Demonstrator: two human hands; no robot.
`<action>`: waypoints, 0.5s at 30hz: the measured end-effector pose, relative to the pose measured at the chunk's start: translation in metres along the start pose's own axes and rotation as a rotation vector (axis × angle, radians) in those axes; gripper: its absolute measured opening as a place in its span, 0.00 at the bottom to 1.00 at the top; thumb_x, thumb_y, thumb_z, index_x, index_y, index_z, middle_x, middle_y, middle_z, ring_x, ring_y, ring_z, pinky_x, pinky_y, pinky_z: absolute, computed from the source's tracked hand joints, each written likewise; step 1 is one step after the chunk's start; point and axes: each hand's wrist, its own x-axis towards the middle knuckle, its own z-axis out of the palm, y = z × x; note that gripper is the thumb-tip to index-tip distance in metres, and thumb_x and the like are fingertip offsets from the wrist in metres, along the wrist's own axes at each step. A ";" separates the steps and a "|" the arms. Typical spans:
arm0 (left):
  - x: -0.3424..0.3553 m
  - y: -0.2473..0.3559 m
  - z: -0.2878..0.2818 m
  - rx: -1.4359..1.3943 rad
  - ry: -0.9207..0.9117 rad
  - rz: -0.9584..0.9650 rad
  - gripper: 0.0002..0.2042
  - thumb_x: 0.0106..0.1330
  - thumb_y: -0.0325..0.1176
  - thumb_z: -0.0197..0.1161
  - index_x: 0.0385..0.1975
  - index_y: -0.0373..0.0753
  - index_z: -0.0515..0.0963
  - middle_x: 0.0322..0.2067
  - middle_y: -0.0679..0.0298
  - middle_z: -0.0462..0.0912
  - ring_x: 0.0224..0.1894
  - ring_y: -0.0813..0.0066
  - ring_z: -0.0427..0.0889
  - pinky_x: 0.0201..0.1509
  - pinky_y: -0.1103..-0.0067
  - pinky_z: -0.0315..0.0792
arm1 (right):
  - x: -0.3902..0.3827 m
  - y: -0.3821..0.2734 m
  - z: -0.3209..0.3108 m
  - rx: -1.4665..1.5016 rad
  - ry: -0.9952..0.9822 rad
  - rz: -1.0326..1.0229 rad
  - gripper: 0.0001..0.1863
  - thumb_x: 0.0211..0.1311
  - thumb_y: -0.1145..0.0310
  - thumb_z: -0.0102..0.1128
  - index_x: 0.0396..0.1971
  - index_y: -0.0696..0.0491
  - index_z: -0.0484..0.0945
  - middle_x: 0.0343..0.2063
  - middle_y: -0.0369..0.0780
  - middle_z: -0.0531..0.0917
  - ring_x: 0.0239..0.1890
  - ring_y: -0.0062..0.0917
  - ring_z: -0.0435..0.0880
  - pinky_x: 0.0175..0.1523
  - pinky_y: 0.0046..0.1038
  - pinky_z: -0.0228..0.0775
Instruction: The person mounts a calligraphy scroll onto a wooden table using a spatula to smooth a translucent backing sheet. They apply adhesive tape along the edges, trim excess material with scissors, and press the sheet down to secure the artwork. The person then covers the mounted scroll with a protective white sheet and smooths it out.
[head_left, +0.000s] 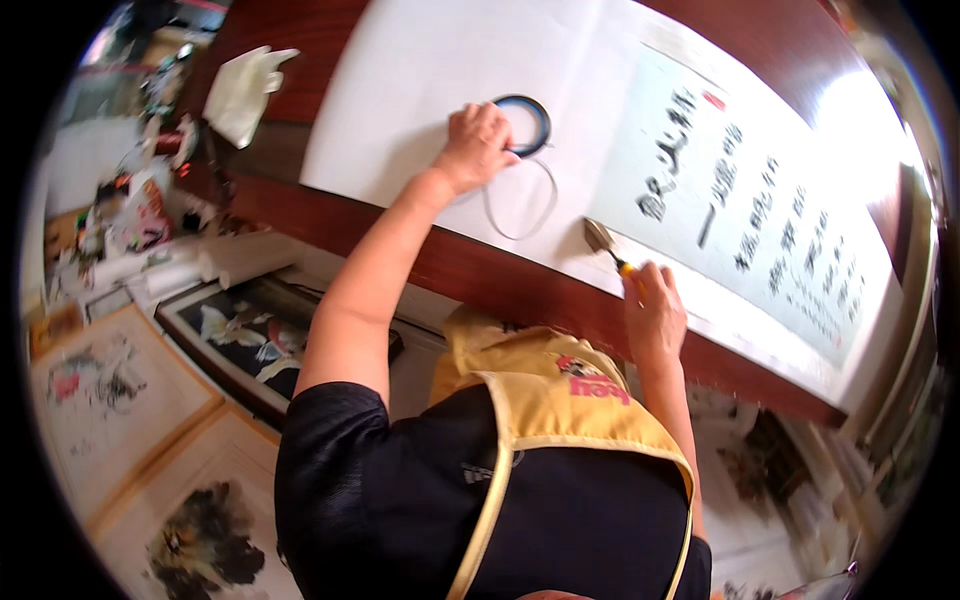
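1. Head view, left hand [475, 148]: the fingers bend inward at the left rim of a black-and-blue ring-shaped roll [545, 125]; from where I stand, I cannot tell whether they pinch it firmly. The hand covers part of that rim.

2. Head view, roll and loop: the roll lies over bare white paper [420, 70], left of the written sheet. A thin grey loop [520, 238] curves out below it, toward the table's near edge.

3. Head view, right hand [655, 310]: the fingers close around the yellow handle of a flat-headed tool [600, 238], hiding the handle's rear. The tool's head points up and left over the white paper, near the loop and just beside the written sheet.

4. Head view, table: the white paper covers much of a dark red table [300, 40]. The pale blue-grey written sheet [740, 200], with black brush characters and a red mark, lies on it at right; glare whitens the tabletop beyond.

5. Head view, surroundings: a pale plastic bag [240, 98] rests at the table's left. Below, paper rolls [235, 260], a dark framed flower picture [250, 335] and pale paintings [115, 390] crowd the floor side. A yellow apron [590, 415] fills the near foreground.
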 end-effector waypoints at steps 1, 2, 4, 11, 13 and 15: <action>-0.010 -0.007 -0.011 0.029 -0.003 0.009 0.15 0.52 0.42 0.76 0.32 0.48 0.76 0.44 0.66 0.72 0.52 0.59 0.69 0.58 0.61 0.63 | 0.000 -0.003 -0.002 0.018 -0.007 0.016 0.08 0.66 0.64 0.63 0.33 0.50 0.75 0.33 0.41 0.78 0.35 0.45 0.81 0.37 0.43 0.72; -0.019 -0.017 -0.022 0.043 -0.020 0.012 0.16 0.52 0.41 0.76 0.33 0.47 0.76 0.43 0.66 0.71 0.52 0.60 0.69 0.60 0.62 0.61 | 0.000 0.002 0.001 0.011 0.008 -0.001 0.08 0.66 0.63 0.63 0.33 0.49 0.74 0.33 0.41 0.78 0.34 0.45 0.81 0.35 0.43 0.72; -0.053 -0.063 -0.046 0.167 0.052 -0.048 0.16 0.51 0.41 0.77 0.33 0.47 0.76 0.43 0.66 0.72 0.52 0.60 0.69 0.60 0.62 0.60 | 0.000 0.003 0.002 -0.004 0.020 -0.038 0.08 0.66 0.63 0.63 0.33 0.48 0.74 0.32 0.40 0.78 0.33 0.45 0.81 0.34 0.43 0.72; -0.127 -0.212 -0.258 0.959 0.086 -0.580 0.18 0.59 0.45 0.71 0.43 0.42 0.79 0.52 0.61 0.76 0.57 0.54 0.72 0.59 0.52 0.64 | 0.002 0.002 0.000 -0.007 -0.011 -0.064 0.07 0.66 0.65 0.62 0.34 0.50 0.75 0.33 0.41 0.79 0.34 0.44 0.81 0.35 0.43 0.72; -0.134 -0.226 -0.321 1.177 0.340 -0.533 0.14 0.61 0.45 0.71 0.40 0.45 0.79 0.57 0.63 0.74 0.60 0.52 0.69 0.60 0.53 0.63 | 0.002 0.000 0.000 -0.009 -0.021 -0.067 0.06 0.66 0.66 0.62 0.34 0.51 0.75 0.33 0.41 0.79 0.34 0.44 0.81 0.36 0.43 0.72; -0.138 -0.240 -0.352 1.197 0.569 -0.445 0.12 0.62 0.44 0.70 0.37 0.47 0.78 0.58 0.65 0.74 0.60 0.52 0.69 0.62 0.53 0.61 | 0.002 -0.001 -0.001 -0.012 -0.026 -0.057 0.07 0.65 0.67 0.63 0.34 0.51 0.75 0.34 0.41 0.79 0.34 0.44 0.81 0.36 0.42 0.72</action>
